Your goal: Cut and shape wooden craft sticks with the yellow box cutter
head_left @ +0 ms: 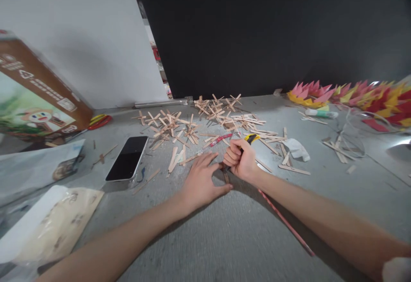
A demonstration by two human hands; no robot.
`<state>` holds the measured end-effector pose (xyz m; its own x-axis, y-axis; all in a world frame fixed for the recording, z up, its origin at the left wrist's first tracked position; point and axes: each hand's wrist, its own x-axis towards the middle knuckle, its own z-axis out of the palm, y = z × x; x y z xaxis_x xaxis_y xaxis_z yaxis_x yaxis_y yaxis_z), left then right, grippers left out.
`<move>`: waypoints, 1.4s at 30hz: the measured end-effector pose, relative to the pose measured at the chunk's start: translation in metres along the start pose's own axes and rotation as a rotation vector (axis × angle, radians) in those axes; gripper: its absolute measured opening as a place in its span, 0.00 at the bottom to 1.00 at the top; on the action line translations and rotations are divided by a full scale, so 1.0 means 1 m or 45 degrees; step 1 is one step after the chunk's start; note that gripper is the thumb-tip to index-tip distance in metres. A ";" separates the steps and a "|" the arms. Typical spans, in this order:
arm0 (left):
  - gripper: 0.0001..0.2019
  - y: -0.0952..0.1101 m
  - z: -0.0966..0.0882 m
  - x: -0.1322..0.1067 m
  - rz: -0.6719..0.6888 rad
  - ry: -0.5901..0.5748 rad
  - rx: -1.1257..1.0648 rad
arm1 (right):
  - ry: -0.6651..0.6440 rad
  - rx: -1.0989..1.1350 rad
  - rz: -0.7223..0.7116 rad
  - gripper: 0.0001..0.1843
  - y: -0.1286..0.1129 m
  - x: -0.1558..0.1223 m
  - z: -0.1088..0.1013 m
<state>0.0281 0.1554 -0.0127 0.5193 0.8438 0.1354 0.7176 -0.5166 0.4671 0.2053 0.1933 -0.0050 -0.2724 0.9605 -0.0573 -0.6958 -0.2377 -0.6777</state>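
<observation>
My right hand is closed in a fist around a yellow and black utility knife, its lower end pointing down at the table. Beside it, my left hand lies low on the tabletop, thumb and index finger curved around a short wooden craft stick, apparently steadying its two ends. Part of that stick is hidden by my fingers and the knife. Just beyond my hands lie a red-patterned strip and many loose craft sticks.
Piles of crossed sticks spread along the back. At left are a phone, a plastic-wrapped packet and a brown box. Folded paper pieces, a glue stick and crumpled tissue lie right. A pink stick is under my right forearm.
</observation>
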 end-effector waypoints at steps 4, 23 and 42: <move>0.31 -0.002 0.000 0.001 0.016 -0.010 0.009 | -0.007 0.002 0.000 0.26 -0.002 -0.002 -0.002; 0.28 -0.006 0.005 0.001 0.030 0.014 -0.018 | -0.054 -0.093 -0.015 0.27 0.000 -0.003 0.000; 0.27 -0.005 0.004 0.001 0.020 -0.003 -0.017 | -0.078 -0.095 -0.054 0.26 -0.004 -0.007 0.005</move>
<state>0.0267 0.1589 -0.0183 0.5312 0.8355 0.1409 0.7034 -0.5276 0.4763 0.2069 0.1873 0.0020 -0.2856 0.9582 0.0162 -0.6568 -0.1834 -0.7314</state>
